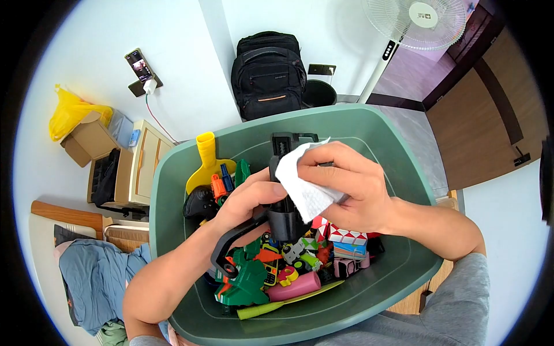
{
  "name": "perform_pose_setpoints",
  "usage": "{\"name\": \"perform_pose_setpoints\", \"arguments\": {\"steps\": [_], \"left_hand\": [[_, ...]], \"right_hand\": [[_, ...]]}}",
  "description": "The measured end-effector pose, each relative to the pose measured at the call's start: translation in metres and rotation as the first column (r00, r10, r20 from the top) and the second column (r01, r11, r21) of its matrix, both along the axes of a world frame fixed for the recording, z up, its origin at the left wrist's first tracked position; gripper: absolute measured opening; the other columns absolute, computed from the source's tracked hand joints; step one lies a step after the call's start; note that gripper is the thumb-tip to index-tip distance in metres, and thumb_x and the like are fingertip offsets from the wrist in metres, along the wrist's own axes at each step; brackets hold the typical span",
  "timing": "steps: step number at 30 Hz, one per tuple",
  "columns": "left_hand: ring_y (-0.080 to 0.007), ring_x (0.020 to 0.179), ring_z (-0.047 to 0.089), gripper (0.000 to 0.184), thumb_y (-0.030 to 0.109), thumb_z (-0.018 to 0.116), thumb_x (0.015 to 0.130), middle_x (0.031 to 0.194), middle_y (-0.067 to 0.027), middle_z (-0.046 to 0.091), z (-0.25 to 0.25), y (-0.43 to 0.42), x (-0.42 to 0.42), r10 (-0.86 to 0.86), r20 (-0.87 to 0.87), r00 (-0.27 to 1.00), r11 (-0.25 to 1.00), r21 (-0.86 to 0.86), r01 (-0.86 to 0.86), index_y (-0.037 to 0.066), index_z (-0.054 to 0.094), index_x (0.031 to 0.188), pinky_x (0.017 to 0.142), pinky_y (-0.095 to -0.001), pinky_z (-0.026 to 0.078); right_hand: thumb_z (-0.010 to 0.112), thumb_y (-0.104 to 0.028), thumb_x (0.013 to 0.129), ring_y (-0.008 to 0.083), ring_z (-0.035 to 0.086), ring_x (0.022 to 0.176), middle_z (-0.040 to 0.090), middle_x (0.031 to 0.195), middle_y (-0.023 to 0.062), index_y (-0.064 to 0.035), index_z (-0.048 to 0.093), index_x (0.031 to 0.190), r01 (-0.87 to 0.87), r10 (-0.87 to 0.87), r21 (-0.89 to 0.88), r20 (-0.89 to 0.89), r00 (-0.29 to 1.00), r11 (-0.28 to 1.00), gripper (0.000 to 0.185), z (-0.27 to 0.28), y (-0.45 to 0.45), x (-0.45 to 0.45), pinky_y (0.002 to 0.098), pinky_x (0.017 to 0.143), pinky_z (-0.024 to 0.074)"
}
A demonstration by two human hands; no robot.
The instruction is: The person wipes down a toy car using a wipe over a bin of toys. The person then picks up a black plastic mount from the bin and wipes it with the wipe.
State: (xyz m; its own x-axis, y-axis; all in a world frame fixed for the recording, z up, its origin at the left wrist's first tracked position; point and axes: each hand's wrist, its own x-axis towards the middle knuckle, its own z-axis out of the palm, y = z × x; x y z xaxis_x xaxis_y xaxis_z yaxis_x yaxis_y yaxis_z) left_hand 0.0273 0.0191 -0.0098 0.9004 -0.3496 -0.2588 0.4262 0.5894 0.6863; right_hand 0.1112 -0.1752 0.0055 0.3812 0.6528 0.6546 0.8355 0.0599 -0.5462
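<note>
My left hand (247, 203) is closed around a black plastic object (283, 226) with a long body and a curved arm at its lower end; I cannot tell its exact kind. Pinched in my right hand (355, 184) is a white wipe (311, 200), which lies against the upper part of the black object. Both hands are over a large green tub (398, 150). Below them in the tub are a yellow toy shovel (206, 164), a black game controller (199, 203), a green toy dinosaur (245, 282), a pink cylinder (294, 286) and several small toys.
Behind the tub a black backpack (269, 75) leans on the wall, near a dark bin (319, 93). A standing fan (424, 16) is at the back right, by a brown door (490, 109). To the left are a cabinet (151, 164), a cardboard box (86, 138) and blue clothing (101, 282).
</note>
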Motion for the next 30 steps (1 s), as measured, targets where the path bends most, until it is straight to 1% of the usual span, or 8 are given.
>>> {"name": "perform_pose_setpoints", "arguments": {"steps": [13,15,18,19,23,25,29,30], "left_hand": [[-0.0242,0.103,0.065,0.056,0.028,0.058,0.09,0.118,-0.0137,0.061,-0.004,0.001,0.004,-0.001,0.006,1.0,0.996,-0.09,0.002,0.0,0.043,0.136,0.091,-0.0401,0.054],[-0.034,0.115,0.061,0.072,0.04,0.058,0.085,0.132,-0.0212,0.056,-0.007,0.004,0.005,-0.021,0.009,1.0,0.999,-0.028,0.021,0.0,0.041,0.142,0.108,-0.0496,0.044],[-0.0357,0.119,0.059,0.072,0.04,0.057,0.085,0.135,-0.0222,0.054,-0.005,0.004,0.004,0.002,0.016,1.0,0.997,-0.077,-0.001,0.0,0.039,0.143,0.109,-0.0509,0.042],[-0.0287,0.109,0.064,0.064,0.037,0.056,0.088,0.125,-0.0198,0.059,-0.003,0.002,0.005,0.023,0.035,0.999,0.99,-0.138,-0.018,-0.002,0.043,0.137,0.097,-0.0431,0.052],[-0.0277,0.11,0.063,0.066,0.036,0.054,0.088,0.127,-0.0186,0.058,-0.003,0.001,0.007,0.082,0.024,0.996,0.971,-0.226,-0.075,-0.001,0.04,0.141,0.097,-0.0421,0.051],[-0.0315,0.127,0.053,0.077,0.04,0.054,0.086,0.143,-0.0205,0.048,0.001,-0.001,0.009,0.106,0.077,0.991,0.978,-0.188,-0.09,0.0,0.033,0.147,0.111,-0.0474,0.04],[-0.0292,0.131,0.051,0.08,0.041,0.052,0.086,0.147,-0.0193,0.044,0.002,-0.001,0.008,0.072,0.094,0.993,0.983,-0.176,-0.055,0.0,0.029,0.15,0.111,-0.045,0.04],[-0.0269,0.121,0.057,0.072,0.037,0.053,0.087,0.138,-0.0174,0.052,0.003,-0.002,0.007,0.078,0.083,0.993,0.975,-0.212,-0.059,0.0,0.034,0.146,0.104,-0.0421,0.046]], "right_hand": [[0.068,-0.001,0.075,0.033,0.067,0.083,0.066,0.096,0.0177,-0.0006,0.066,0.106,0.111,-0.137,-0.156,-0.165,0.977,0.981,0.03,0.002,-0.003,0.007,0.037,0.072,0.0534],[0.067,-0.002,0.076,0.0327,0.067,0.08,0.066,0.093,0.0177,-0.0006,0.067,0.105,0.121,-0.16,-0.189,-0.211,0.964,0.975,0.028,0.004,-0.004,0.007,0.037,0.07,0.053],[0.068,-0.002,0.079,0.0275,0.066,0.075,0.066,0.088,0.0143,-0.0006,0.067,0.101,0.14,-0.194,-0.221,-0.244,0.95,0.965,0.022,0.003,-0.004,0.007,0.0349,0.065,0.0508],[0.07,-0.002,0.08,0.0227,0.064,0.074,0.065,0.084,0.0109,-0.0006,0.067,0.098,0.149,-0.199,-0.22,-0.231,0.952,0.964,0.018,0.003,-0.005,0.007,0.0329,0.063,0.0488],[0.068,-0.001,0.075,0.0305,0.067,0.074,0.064,0.085,0.0149,-0.0016,0.069,0.099,0.113,-0.168,-0.206,-0.271,0.948,0.972,0.024,0.004,-0.006,0.008,0.0361,0.066,0.0524],[0.071,0.001,0.071,0.0285,0.066,0.078,0.064,0.087,0.0122,-0.0023,0.07,0.097,0.096,-0.12,-0.152,-0.16,0.98,0.984,0.026,0.002,-0.007,0.009,0.0357,0.068,0.0527],[0.073,0.0,0.067,0.028,0.065,0.083,0.064,0.091,0.0108,-0.0033,0.07,0.097,0.078,-0.088,-0.096,-0.099,0.991,0.992,0.03,-0.001,-0.006,0.009,0.0357,0.07,0.0531],[0.074,0.0,0.066,0.0286,0.065,0.085,0.064,0.093,0.0105,-0.004,0.07,0.097,0.044,-0.047,-0.037,-0.071,0.996,0.998,0.032,-0.006,-0.003,0.009,0.0361,0.073,0.0531]]}}
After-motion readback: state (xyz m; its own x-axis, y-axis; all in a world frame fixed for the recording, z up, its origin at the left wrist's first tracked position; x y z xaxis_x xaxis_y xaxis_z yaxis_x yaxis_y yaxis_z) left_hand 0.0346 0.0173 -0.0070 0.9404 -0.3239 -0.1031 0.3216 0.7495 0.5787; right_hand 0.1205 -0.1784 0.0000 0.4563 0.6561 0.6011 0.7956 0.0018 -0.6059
